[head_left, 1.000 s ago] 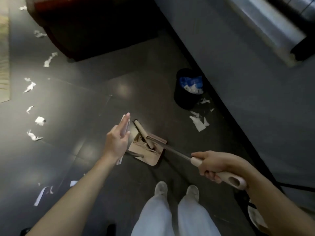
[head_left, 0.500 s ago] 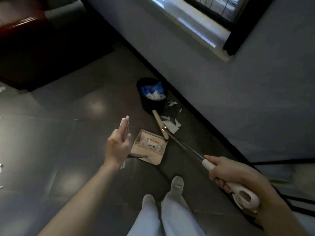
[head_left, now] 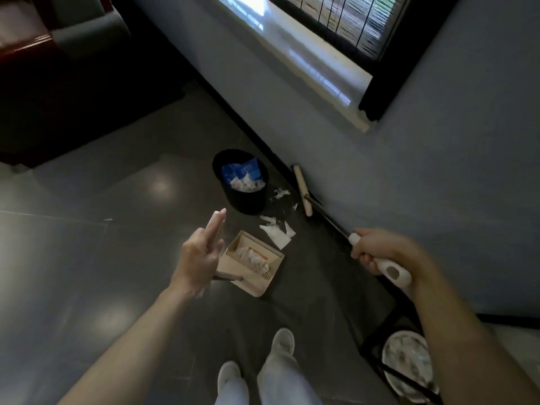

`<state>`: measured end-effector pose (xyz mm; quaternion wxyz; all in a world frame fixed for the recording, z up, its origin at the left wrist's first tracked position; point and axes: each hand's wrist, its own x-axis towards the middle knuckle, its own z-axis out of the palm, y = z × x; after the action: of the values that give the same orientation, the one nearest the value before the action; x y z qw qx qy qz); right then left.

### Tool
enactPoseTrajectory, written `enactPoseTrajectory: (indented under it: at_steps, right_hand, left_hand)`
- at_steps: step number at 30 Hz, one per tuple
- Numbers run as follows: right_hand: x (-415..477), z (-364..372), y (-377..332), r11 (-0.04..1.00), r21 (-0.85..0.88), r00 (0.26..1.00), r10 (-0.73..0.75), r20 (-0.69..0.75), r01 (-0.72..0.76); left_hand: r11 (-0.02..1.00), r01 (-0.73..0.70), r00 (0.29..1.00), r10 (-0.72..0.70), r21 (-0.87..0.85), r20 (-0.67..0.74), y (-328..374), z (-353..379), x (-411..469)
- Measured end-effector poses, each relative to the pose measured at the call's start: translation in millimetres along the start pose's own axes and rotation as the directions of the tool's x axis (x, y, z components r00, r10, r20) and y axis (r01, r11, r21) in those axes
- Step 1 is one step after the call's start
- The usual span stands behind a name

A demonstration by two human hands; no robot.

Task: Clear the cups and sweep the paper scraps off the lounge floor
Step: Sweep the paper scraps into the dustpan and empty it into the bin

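My left hand (head_left: 200, 258) holds the pale grip of the dustpan handle (head_left: 215, 222), which stands upright. The beige dustpan (head_left: 273, 260) lies on the dark floor just right of that hand, with white scraps inside. My right hand (head_left: 377, 254) grips the broom handle (head_left: 393, 273). The broom head (head_left: 301, 188) sits against the base of the wall. Between the broom head and the dustpan, white paper scraps (head_left: 276, 232) lie on the floor. A black bin (head_left: 248, 200) holding blue and white rubbish stands beyond the dustpan.
The blue-grey wall (head_left: 409, 176) with a window sill runs diagonally on the right. Dark furniture (head_left: 73, 97) fills the upper left. A black stand with a white round dish (head_left: 409, 363) is at the lower right. My shoes (head_left: 282, 342) stand below the dustpan.
The view has turned right toward the wall. The broom head has left the dustpan and swung out to the wall base beyond the scraps. The dustpan stays put in my left hand.
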<state>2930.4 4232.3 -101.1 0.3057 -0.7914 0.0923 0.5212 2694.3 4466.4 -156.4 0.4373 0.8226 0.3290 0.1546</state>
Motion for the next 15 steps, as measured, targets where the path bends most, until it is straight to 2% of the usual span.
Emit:
enactPoseTrajectory:
  at_steps: [4,8,12,15]
  right_hand:
    - [45.3,-0.1,-34.3,0.998,-0.059,1.0,-0.015,0.025,0.016]
    - [80.8,18.1,-37.9,0.973,-0.231,0.999,-0.005,0.054,0.017]
    - [86.1,32.8,-30.9,0.966,-0.256,0.989,0.073,0.132,-0.037]
    - [70.6,33.2,-13.9,0.978,-0.176,0.974,0.14,0.177,-0.109]
  left_hand:
    - [1.0,0.008,1.0,-0.008,-0.02,0.005,0.3,3.1,26.9]
    - [0.998,-0.002,1.0,0.001,-0.066,-0.021,3.0,8.4,49.7]
    - [0.999,-0.024,0.999,0.025,0.035,-0.03,4.6,17.5,69.6]
    - [0.999,-0.024,1.0,0.024,0.048,-0.006,8.0,22.6,80.2]
